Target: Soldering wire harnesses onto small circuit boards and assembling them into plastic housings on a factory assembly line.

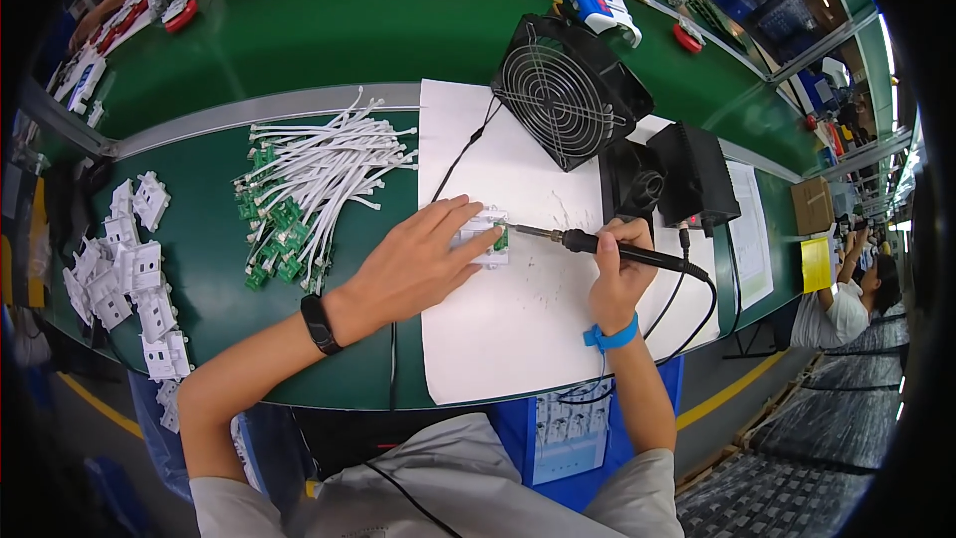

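My left hand [413, 254], a dark band on its wrist, presses a white plastic housing [494, 259] down on the white sheet with its fingers. A small green circuit board [501, 237] shows at the housing's right side, partly under the fingertips. In my right hand [619, 284] is a soldering iron [652, 257], held like a pen with its metal tip pointing left. The tip is at the board's right edge; whether it touches cannot be made out. A blue strap with a cord circles my right wrist.
White cables with green boards [319, 174] lie heaped left of the white sheet [478, 359]. Farther left are several white housings [129, 269]. A black fan [568, 90] stands behind the work, beside a black power unit [694, 179]. The iron's cord [713, 309] loops at right.
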The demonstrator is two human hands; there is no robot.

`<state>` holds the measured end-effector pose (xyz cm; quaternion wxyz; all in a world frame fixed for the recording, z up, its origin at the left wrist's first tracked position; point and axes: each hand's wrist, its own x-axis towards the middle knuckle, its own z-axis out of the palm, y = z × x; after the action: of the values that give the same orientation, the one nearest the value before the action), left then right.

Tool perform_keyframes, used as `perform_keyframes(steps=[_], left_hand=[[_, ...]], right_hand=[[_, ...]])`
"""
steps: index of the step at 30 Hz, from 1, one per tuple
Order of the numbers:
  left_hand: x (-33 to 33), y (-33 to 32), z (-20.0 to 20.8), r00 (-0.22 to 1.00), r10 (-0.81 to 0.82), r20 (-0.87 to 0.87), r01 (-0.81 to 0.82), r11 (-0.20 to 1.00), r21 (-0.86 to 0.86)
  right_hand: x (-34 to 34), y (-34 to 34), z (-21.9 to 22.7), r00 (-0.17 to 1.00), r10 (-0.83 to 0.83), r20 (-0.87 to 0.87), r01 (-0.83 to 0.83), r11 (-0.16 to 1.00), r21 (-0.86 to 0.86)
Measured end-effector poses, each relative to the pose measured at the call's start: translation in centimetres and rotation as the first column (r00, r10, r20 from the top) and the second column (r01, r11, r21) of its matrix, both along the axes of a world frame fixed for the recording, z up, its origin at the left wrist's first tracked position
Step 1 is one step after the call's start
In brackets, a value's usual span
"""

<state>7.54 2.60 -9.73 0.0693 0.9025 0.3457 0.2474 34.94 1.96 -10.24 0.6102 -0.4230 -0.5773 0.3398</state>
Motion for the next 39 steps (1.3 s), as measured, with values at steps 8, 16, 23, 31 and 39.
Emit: perform_keyframes(steps=[8,16,23,31,39], left_hand=[[0.0,0.0,0.0,1.0,0.007,0.005,-0.007,1.0,-0.02],[-0.1,0.2,0.7,1.0,0.011,-0.027,-0.012,0.998,-0.068],[0.0,0.4,0.6,1.0,-0.001,-0.024,-0.001,0.995,-0.103],[-0.1,0.4,0.9,0.999,-0.006,-0.042,0.001,0.993,-0.114],[-0.7,-0.3,2.0,1.0,-0.014,-0.003,0.012,0.961,-0.277]], right_hand=[[0.5,-0.1,0.2,0.997,-0.067,0.046,0.067,0.998,0.002],[0.1,-1.0,0.4,0.998,0.032,-0.054,-0.032,0.999,0.011],[-0.1,-1.2,0.4,0.99,0.11,-0.085,-0.11,0.994,-0.003],[0.5,-1.3,-0.3,0.997,0.073,0.021,-0.073,0.997,0.006],[0.9,-1.0,-0.2,0.971,-0.227,-0.071,0.229,0.973,0.012]])
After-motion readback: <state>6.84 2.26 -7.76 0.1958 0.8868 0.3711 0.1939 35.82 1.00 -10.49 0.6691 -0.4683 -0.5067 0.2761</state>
